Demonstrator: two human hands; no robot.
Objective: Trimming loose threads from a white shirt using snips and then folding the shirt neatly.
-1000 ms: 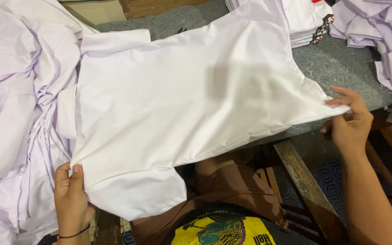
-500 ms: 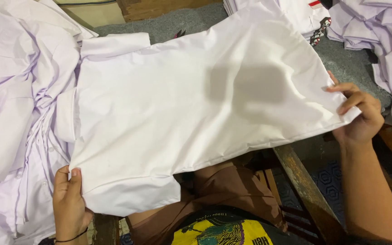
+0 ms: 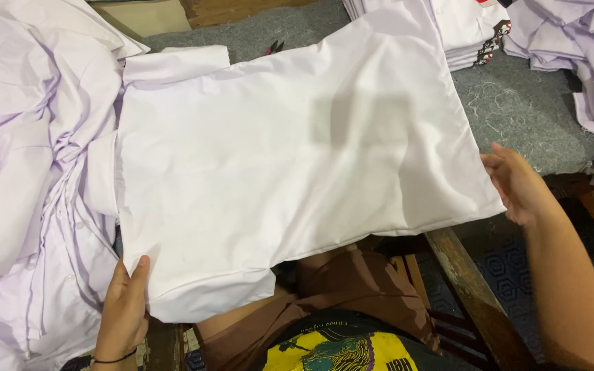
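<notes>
A grey felt-covered table (image 3: 517, 110) is carrying everything, its nap rough and linty. A smooth white cotton shirt (image 3: 290, 165) is lying flat across it, long axis running left to right, collar end pointing left, near edge overhanging. A rumpled heap of pale lilac shirts (image 3: 29, 172) is lying at left; a folded white stack (image 3: 462, 27) is sitting behind. The left hand (image 3: 122, 312) is pinching the near-left corner, grip closed on cloth; the right hand (image 3: 517, 182) is lying open-fingered against the hem.
</notes>
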